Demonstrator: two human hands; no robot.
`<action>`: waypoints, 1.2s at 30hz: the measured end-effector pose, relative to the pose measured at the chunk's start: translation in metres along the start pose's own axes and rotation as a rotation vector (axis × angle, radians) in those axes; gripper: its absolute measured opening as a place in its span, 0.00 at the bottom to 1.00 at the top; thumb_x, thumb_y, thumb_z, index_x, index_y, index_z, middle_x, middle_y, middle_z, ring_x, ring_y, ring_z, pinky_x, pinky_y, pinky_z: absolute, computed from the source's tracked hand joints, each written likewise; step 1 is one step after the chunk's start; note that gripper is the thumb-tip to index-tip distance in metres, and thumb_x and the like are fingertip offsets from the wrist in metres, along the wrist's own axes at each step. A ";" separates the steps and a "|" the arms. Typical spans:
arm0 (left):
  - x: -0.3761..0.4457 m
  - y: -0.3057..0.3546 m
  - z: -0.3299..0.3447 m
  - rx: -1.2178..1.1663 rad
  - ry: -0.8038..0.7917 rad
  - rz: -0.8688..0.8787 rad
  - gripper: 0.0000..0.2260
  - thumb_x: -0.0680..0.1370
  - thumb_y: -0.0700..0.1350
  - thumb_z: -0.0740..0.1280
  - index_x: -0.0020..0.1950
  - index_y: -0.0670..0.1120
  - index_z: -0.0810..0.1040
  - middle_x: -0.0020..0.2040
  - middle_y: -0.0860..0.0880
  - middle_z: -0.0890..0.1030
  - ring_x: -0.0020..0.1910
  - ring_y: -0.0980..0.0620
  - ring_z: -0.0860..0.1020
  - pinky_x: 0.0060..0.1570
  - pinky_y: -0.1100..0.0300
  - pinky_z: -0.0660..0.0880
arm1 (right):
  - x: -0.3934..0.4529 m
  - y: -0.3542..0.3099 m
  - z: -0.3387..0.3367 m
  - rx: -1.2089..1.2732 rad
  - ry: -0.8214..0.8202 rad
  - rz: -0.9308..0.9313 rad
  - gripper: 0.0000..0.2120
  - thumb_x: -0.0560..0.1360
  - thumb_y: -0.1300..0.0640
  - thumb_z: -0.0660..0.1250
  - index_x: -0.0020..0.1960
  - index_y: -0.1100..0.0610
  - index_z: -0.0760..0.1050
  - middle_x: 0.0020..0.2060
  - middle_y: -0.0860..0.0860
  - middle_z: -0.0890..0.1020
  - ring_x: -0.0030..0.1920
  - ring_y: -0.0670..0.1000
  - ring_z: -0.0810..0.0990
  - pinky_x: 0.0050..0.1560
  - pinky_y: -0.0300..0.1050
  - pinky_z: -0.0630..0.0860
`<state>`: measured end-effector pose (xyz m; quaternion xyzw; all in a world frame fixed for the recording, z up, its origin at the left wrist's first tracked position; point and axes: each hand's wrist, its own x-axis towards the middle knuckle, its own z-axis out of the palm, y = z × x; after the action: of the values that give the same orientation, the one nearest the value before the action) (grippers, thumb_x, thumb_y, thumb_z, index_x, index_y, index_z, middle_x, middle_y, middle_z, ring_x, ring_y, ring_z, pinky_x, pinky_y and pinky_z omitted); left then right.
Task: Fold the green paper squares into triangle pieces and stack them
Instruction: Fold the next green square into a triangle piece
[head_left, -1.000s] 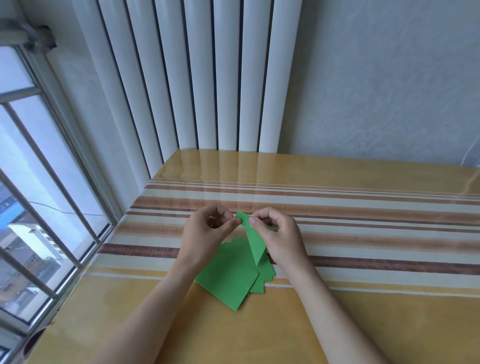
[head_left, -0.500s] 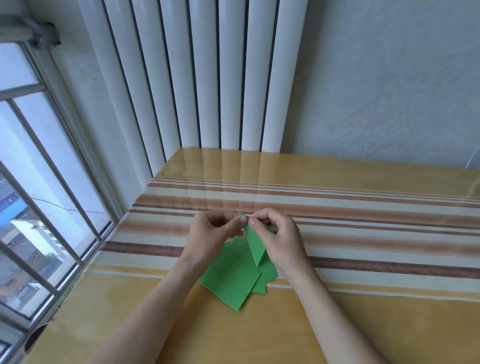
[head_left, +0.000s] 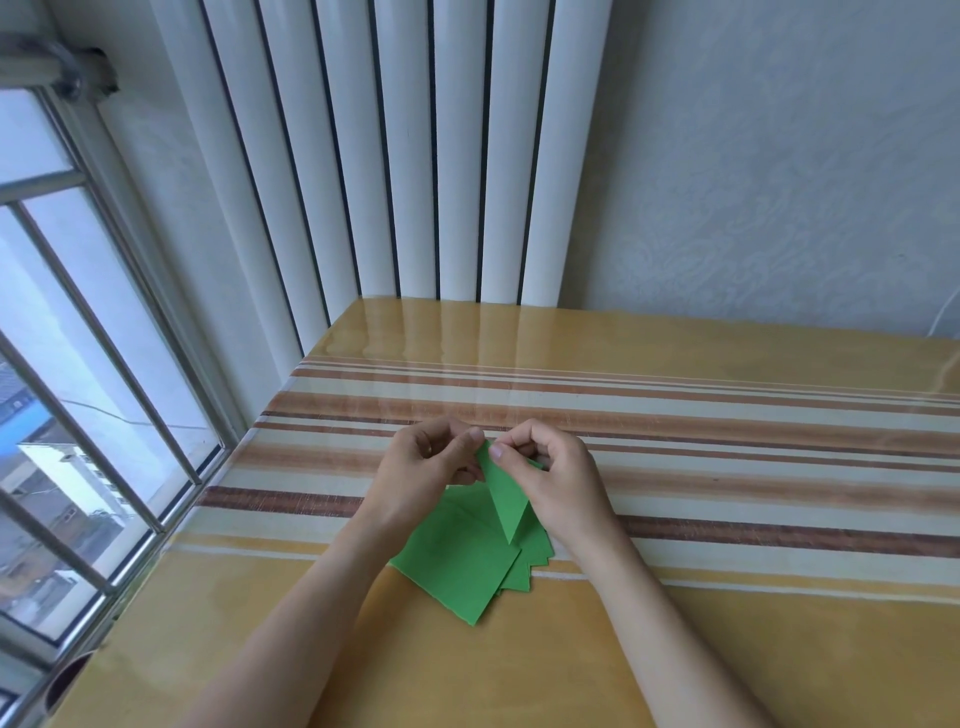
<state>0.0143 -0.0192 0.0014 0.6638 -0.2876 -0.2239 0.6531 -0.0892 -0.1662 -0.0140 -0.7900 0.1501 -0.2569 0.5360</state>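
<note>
Grip of both hands pinching one folded green piece (head_left: 506, 493): left hand (head_left: 426, 467) and right hand (head_left: 556, 475) meeting at its top corner, just above the pile of green squares (head_left: 462, 566) on the desk (head_left: 727, 649). Mid-fold, judging by the narrow pointed shape. Next: pressing the crease flat, then laying it aside to stack. Against the earlier frames: thumbs closer together, little else moved.

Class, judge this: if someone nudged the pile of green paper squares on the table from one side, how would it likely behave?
The pile of green paper squares would probably fan out further, since its edges are already staggered. The glossy table looks slick, so sheets likely slide easily. Thin and flat, they should bend, not roll.
</note>
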 end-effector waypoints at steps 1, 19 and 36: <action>0.000 0.000 0.000 0.003 0.004 0.004 0.12 0.82 0.45 0.70 0.47 0.37 0.83 0.40 0.41 0.85 0.42 0.47 0.84 0.48 0.55 0.82 | 0.000 0.000 0.000 -0.005 -0.003 0.000 0.04 0.79 0.55 0.74 0.45 0.52 0.83 0.41 0.48 0.85 0.46 0.49 0.83 0.51 0.52 0.80; -0.004 0.000 0.004 -0.021 -0.033 -0.033 0.06 0.79 0.41 0.73 0.49 0.39 0.87 0.43 0.41 0.87 0.43 0.48 0.86 0.50 0.58 0.83 | -0.002 -0.001 0.002 0.010 0.094 -0.005 0.05 0.79 0.55 0.74 0.44 0.50 0.82 0.41 0.44 0.84 0.46 0.45 0.82 0.48 0.40 0.78; -0.005 0.003 0.006 0.075 -0.012 0.000 0.07 0.81 0.41 0.72 0.45 0.40 0.86 0.38 0.41 0.85 0.39 0.52 0.81 0.45 0.61 0.79 | -0.002 -0.004 0.004 0.081 0.087 0.028 0.05 0.80 0.53 0.72 0.45 0.50 0.82 0.40 0.44 0.84 0.42 0.43 0.81 0.44 0.37 0.75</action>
<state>0.0061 -0.0199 0.0041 0.6865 -0.2998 -0.2168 0.6260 -0.0889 -0.1605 -0.0118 -0.7535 0.1738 -0.2895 0.5641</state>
